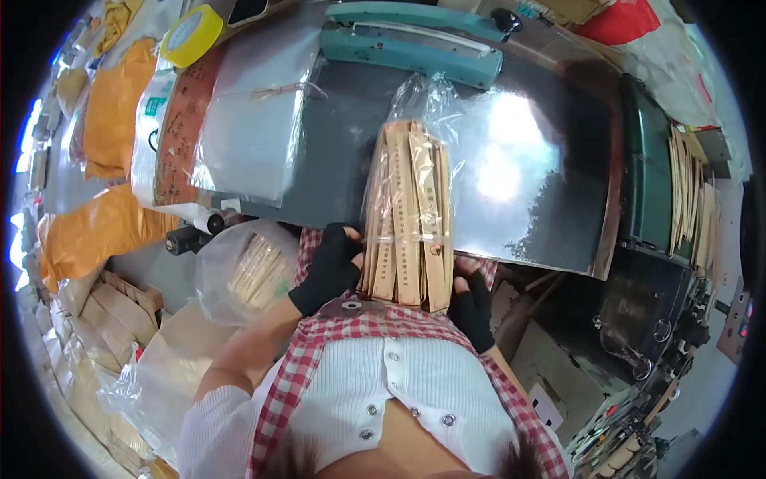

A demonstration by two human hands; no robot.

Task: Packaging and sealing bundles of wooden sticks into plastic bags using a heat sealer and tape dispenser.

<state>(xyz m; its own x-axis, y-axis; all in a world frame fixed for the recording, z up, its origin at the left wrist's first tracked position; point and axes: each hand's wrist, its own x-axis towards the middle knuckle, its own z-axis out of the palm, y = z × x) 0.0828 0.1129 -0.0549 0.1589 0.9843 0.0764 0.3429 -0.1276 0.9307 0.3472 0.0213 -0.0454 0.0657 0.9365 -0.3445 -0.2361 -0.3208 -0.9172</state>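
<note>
A bundle of long, flat tan paper sleeves with printing, which look like chopstick wrappers (411,215), lies inside a clear plastic bag (431,100). Its near end reaches my waist, and the loose end of the bag points away across the dark table. In a black fingerless glove, my left hand (329,270) presses the bundle's left side with bent fingers. My right hand (473,310), gloved the same way, grips the right side near the bottom; some of its fingers are hidden. Between them the two hands hold the bundle at the table's near edge.
A teal bag sealer (411,48) stands at the table's far side. Clear plastic bags (255,120) tied with string lie at left, below a yellow tape roll (191,36). Another bagged bundle (259,267) sits lower left. A dark green box (645,168) stands at right.
</note>
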